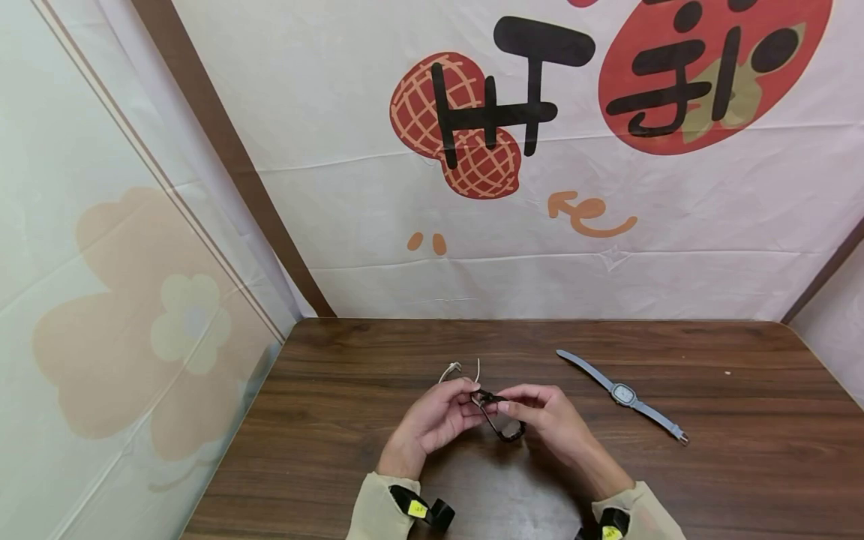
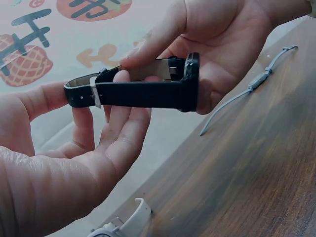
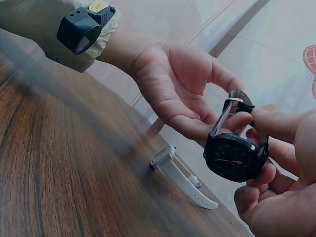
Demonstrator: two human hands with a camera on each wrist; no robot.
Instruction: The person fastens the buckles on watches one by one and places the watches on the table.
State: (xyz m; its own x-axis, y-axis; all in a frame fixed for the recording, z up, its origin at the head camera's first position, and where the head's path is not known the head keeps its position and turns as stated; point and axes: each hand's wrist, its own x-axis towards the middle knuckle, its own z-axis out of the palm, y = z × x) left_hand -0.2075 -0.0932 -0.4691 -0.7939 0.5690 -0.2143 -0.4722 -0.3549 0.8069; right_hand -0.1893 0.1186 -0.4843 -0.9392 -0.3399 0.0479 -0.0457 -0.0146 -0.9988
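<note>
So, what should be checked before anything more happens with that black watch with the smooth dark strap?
1. Left hand and right hand both on the black, smooth-strapped watch: ok.
2. Dark strap drawn into a loop: ok.
3. Pin of the silver metal buckle seated: cannot tell.
4. Watch set down on the brown wood-grain table: not ok, held up.
5. White-strapped watch apart from both hands: ok.
6. Pale blue, slim-strapped watch likewise apart: ok.

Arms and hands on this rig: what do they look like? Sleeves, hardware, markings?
Left hand and right hand: bare, no gloves or rings visible. Left sleeve and right sleeve: beige, down to the wrist. Each wrist wears a black unit; the left unit is boxy, the right unit partly cut off. Yellow labels on both, text too small to read. No cables visible.
</note>
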